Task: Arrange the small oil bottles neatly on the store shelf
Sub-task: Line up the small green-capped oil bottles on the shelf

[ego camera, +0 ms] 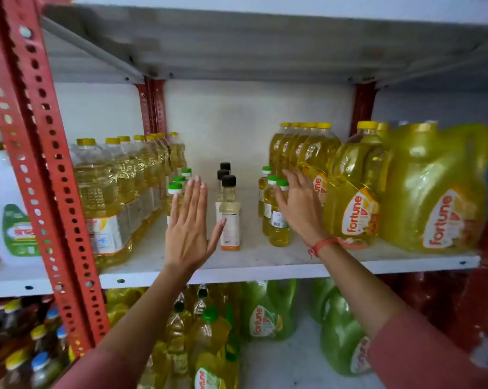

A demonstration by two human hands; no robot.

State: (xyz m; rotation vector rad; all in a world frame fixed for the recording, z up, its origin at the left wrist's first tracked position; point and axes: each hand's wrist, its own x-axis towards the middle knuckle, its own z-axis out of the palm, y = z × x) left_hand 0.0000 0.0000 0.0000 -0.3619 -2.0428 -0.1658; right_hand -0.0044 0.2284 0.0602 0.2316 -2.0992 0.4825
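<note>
Far left: red slotted upright (41, 175), then a row of large yellow-cap oil bottles (108, 192) running back along the shelf (237, 272). Just right of them, a file of small green-cap bottles (174, 192) — mostly hidden behind the left hand (188, 228). That hand is flat, fingers straight and together, thumb splayed out, gripping nothing; palm faces the green-cap file, thumb tip near the front black-cap bottle (229, 214). Can't tell if the palm touches the bottles. Three black-cap bottles stand upright in a file mid-shelf, bare shelf on either side. Next, a second file of three small green-cap bottles (278, 217), upright. Right hand (300, 204) is open, fingers spread, resting against their right side — sits between them and the big Fortune jugs (355, 192). Red thread on that wrist (322, 245). Jugs fill the right end of the shelf.
</note>
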